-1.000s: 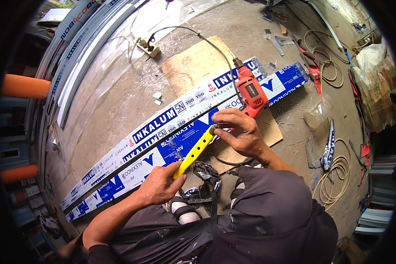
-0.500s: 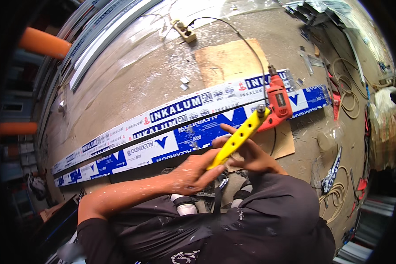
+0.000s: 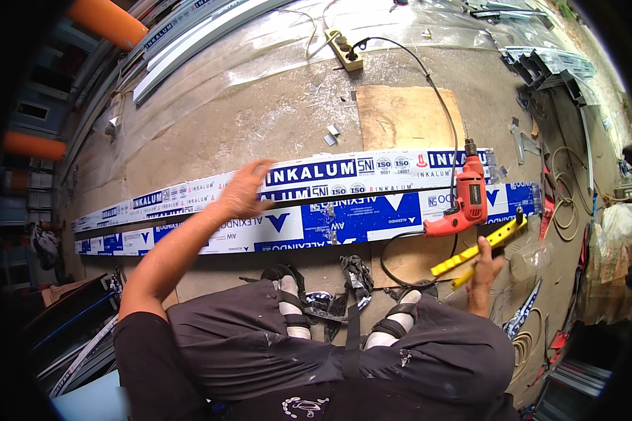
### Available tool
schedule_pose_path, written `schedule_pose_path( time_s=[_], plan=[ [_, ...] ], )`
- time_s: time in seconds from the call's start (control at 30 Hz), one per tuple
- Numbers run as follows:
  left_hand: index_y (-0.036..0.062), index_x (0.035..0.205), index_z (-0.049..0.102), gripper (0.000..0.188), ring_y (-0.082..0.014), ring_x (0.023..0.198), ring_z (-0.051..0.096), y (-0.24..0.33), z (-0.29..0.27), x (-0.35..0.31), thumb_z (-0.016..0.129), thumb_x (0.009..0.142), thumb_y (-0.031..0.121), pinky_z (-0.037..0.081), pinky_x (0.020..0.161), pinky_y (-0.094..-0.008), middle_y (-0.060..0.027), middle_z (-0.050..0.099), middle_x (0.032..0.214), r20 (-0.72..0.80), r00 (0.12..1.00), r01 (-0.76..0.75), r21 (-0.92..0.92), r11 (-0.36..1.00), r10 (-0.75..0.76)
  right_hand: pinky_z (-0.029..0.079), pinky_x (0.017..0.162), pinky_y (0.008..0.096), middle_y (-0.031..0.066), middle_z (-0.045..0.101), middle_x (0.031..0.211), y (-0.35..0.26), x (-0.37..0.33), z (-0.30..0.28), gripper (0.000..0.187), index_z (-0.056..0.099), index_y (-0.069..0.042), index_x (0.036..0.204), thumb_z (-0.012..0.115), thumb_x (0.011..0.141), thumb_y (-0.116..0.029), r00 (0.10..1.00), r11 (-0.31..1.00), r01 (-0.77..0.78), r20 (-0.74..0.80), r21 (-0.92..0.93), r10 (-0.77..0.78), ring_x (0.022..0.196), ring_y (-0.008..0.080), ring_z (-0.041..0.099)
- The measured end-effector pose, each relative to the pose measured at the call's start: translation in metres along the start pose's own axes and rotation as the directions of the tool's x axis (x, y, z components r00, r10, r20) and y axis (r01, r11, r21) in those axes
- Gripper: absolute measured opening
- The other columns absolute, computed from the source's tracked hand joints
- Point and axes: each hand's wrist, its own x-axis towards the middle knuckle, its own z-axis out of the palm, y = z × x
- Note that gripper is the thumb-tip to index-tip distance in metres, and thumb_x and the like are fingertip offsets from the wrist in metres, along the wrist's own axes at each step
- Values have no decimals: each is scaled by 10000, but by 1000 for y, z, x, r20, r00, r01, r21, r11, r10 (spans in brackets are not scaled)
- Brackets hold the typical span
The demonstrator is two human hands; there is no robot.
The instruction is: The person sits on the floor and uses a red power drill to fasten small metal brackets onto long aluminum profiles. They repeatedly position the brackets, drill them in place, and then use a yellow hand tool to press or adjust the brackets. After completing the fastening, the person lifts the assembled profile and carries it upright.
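Note:
My right hand [image 3: 485,271] is closed around a yellow hand riveter [image 3: 497,238] with holes along its body and two handles. The riveter is just below a red corded drill [image 3: 472,193], which lies across the right ends of two long wrapped profiles. My left hand [image 3: 240,194] is over the profiles, slightly smeared by motion; its fingers look apart and nothing shows in them. The farther profile [image 3: 189,189] has a white film with dark blue print, and the nearer one [image 3: 316,223] is blue and white.
A cream power strip [image 3: 345,52] lies beyond the profiles, with the black cord plugged in. A plywood board [image 3: 407,112] sits under their right part. Metal profiles [image 3: 189,42] are stacked at the far left. A coiled hose [image 3: 563,210] and scraps lie to the right.
My hands have separated: the left has moved left over the profiles, letting go of the riveter. My right hand now holds it, farther right. The view has shifted too.

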Motion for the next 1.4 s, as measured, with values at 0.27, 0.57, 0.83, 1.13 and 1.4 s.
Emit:
schedule_pose_path(
  time_s=[0.27, 0.57, 0.83, 1.13, 1.4],
  plan=[
    [19, 1702, 236, 1276, -456, 1564, 335, -137, 28, -29, 921, 759, 536, 284, 1307, -506, -294, 341, 1677, 93, 992, 69, 170, 983, -86, 500, 1051, 468, 276, 675, 1295, 55, 13, -58, 852, 611, 97, 1368, 894, 744, -408, 939, 712, -236, -343, -662, -7, 1212, 408, 652],
    [-65, 1644, 321, 1218, -437, 1491, 407, -117, 19, -22, 920, 747, 501, 338, 1284, -462, -295, 453, 1560, 95, 994, 31, 243, 970, -56, 458, 1064, 436, 194, 566, 1357, 21, -12, 7, 685, 542, 28, 1477, 817, 941, -298, 899, 642, 310, -5, -701, -439, 1195, 330, 561],
    [-76, 1570, 442, 1155, -438, 1407, 484, -115, 38, -9, 916, 688, 499, 399, 1221, -503, -289, 529, 1478, -63, 992, -103, 137, 985, 112, 554, 869, 317, 142, 618, 1277, 31, -13, 54, 782, 414, 68, 1547, 831, 989, -288, 984, 957, 175, 64, -231, -165, 1038, 166, 629],
    [-92, 1511, 509, 1115, -446, 1368, 482, -37, 56, 50, 952, 623, 418, 394, 1209, -529, -277, 529, 1434, -167, 961, -223, -9, 975, 219, 526, 699, 258, 69, 644, 879, 0, 25, 83, 840, 603, 138, 1324, 885, 890, -523, 991, 966, 20, -121, -258, -53, 797, 144, 629],
    [-49, 1504, 501, 1120, -434, 1383, 455, -14, 68, 72, 951, 603, 442, 349, 1227, -540, -256, 509, 1444, -198, 945, -271, -38, 962, 259, 553, 1054, 469, 219, 616, 1334, -43, 93, 91, 786, 502, -8, 1486, 845, 948, -467, 917, 721, -370, 107, 585, 384, 1187, 317, 661]
  ],
)
